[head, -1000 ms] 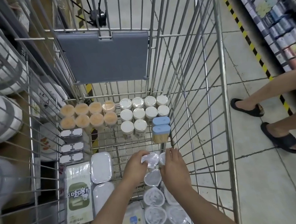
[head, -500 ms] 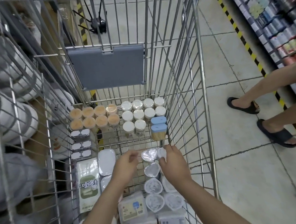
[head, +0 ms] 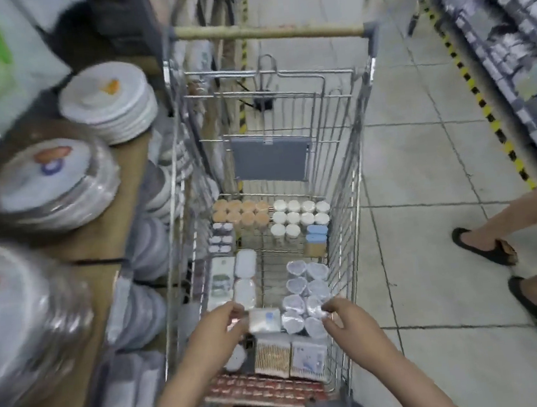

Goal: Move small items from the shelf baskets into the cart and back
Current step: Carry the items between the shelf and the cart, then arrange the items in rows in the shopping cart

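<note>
Two hands (head: pixel 220 327) over wire cart (head: pixel 348 254), blurred.

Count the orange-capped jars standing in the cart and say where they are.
8 orange-capped jars stand in two rows of four at the far left of the cart floor, beside the white-capped jars. The blur may hide more.

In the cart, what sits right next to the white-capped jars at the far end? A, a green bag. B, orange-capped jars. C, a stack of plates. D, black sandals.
B: the orange-capped jars stand in a block directly left of the white-capped jars at the far end of the cart.
</note>
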{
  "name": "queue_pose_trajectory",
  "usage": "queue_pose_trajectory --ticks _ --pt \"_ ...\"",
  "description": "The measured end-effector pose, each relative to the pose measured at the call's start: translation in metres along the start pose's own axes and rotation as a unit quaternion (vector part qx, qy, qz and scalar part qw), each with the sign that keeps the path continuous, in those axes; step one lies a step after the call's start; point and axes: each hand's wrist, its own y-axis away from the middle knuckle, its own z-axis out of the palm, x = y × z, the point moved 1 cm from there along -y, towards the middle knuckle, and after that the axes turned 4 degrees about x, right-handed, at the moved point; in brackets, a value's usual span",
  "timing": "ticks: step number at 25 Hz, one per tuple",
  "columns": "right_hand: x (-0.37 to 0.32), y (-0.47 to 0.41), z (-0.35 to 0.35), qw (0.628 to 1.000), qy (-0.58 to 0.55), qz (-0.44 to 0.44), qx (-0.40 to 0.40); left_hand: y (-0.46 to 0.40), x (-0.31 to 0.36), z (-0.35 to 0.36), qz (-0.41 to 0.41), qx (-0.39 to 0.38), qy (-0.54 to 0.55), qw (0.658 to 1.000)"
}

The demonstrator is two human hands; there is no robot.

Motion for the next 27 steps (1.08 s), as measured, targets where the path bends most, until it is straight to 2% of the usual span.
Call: queue_pose_trajectory --ticks 5,11,16,20,24,27 --pt "0.005 0.055 -0.021 0.991 0.030 -0.107 -0.077 0.133 0.008 0.009 -0.058 0.158 0.103 0.980" --pt "-0.006 0.118 -0.008 0.949 0.072 -0.249 -0.178 0.303 -0.015 0.060 -0.155 0.317 0.219 0.910" --pt "-0.061 0.187 0.013 0.879 0.111 -0.379 -0.268 0.426 -0.032 0.105 -0.255 0.449 0.295 0.804" --pt "-0.097 0.272 0.057 0.804 0.135 -0.474 -0.331 0.529 -0.042 0.152 -0.311 0.543 0.319 0.712" --pt "-0.111 0.400 0.120 0.696 0.151 -0.567 -0.415 0.658 -0.038 0.223 -0.382 0.619 0.346 0.593" --pt "-0.105 0.509 0.162 0.614 0.146 -0.620 -0.467 0.756 -0.036 0.283 -0.460 0.636 0.346 0.515"
